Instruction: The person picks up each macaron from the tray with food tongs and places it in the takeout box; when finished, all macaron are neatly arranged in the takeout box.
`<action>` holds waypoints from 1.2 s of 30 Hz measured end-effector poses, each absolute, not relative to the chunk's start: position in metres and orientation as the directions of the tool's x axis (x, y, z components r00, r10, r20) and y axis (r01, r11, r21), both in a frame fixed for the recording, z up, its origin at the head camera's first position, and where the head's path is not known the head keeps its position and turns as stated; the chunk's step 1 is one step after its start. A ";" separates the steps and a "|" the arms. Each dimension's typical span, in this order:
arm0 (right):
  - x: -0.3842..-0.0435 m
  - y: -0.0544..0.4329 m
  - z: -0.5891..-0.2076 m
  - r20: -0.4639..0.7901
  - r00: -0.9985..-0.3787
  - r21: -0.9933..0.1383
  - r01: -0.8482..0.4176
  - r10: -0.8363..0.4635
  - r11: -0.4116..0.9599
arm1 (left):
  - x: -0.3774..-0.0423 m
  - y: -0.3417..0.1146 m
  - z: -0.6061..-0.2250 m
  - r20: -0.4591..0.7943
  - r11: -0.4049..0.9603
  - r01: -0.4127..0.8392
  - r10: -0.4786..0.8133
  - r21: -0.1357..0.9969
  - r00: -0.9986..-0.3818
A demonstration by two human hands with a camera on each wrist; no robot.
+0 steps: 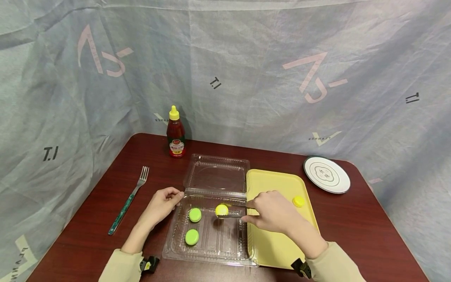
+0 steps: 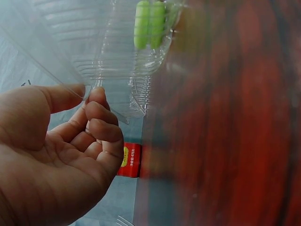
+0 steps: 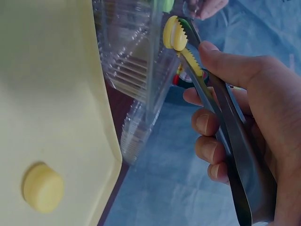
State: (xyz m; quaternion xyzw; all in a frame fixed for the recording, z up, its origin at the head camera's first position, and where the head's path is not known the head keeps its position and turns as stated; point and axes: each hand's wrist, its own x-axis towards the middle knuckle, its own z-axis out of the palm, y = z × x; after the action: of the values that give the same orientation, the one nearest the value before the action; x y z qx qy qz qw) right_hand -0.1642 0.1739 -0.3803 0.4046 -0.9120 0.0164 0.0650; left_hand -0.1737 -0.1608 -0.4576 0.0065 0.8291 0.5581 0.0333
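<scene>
My right hand (image 1: 273,211) grips metal tongs (image 3: 256,190), whose toothed tips hold a yellow macaron (image 1: 221,210) over the right part of an opened clear plastic container (image 1: 208,257). With thumb and forefinger, my left hand (image 2: 70,136) pinches the container's left rim near the hinge. Inside, on the left, lie two green macarons (image 1: 195,215), one nearer me than the other. Another yellow macaron (image 1: 298,201) rests on the pale yellow tray (image 1: 275,248), which stands to the container's right, partly beneath my right hand.
A fork (image 1: 127,205) with a green handle lies left of my left hand. Behind the container's raised lid (image 1: 218,176), to the left, stands a ketchup bottle (image 1: 175,135). A white plate (image 1: 342,181) sits at the back right. Grey cloth (image 1: 246,78) hangs behind the table.
</scene>
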 end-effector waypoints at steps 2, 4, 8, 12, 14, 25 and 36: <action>-0.165 0.171 -0.384 0.131 -0.663 0.027 -0.741 -0.737 0.671 | -0.174 -0.161 -0.457 -0.049 0.378 -0.028 0.048 0.926 -0.998; -0.166 0.169 -0.387 0.131 -0.661 0.030 -0.742 -0.739 0.669 | -0.174 -0.161 -0.457 -0.050 0.379 -0.028 0.048 0.925 -0.998; -0.166 0.165 -0.391 0.121 -0.660 0.035 -0.744 -0.742 0.667 | -0.173 -0.161 -0.456 -0.050 0.386 -0.027 0.051 0.922 -0.997; -0.166 0.161 -0.396 0.108 -0.662 0.029 -0.744 -0.742 0.668 | -0.173 -0.161 -0.456 -0.054 0.386 -0.031 0.050 0.922 -0.997; -0.166 0.159 -0.398 0.104 -0.663 0.021 -0.744 -0.741 0.668 | -0.173 -0.161 -0.456 -0.055 0.384 -0.033 0.049 0.923 -0.997; -0.167 0.154 -0.408 0.083 -0.682 0.012 -0.729 -0.727 0.685 | -0.173 -0.160 -0.456 -0.054 0.382 -0.032 0.048 0.924 -0.997; -0.167 0.153 -0.410 0.094 -0.685 0.014 -0.725 -0.723 0.689 | -0.173 -0.161 -0.456 -0.052 0.386 -0.029 0.049 0.922 -0.997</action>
State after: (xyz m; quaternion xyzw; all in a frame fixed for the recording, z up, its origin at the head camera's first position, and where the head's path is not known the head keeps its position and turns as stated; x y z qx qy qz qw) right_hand -0.1666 0.1533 -0.4099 0.3944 -0.9177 0.0123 0.0459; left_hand -0.1729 -0.1606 -0.4559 0.0061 0.8317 0.5540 0.0355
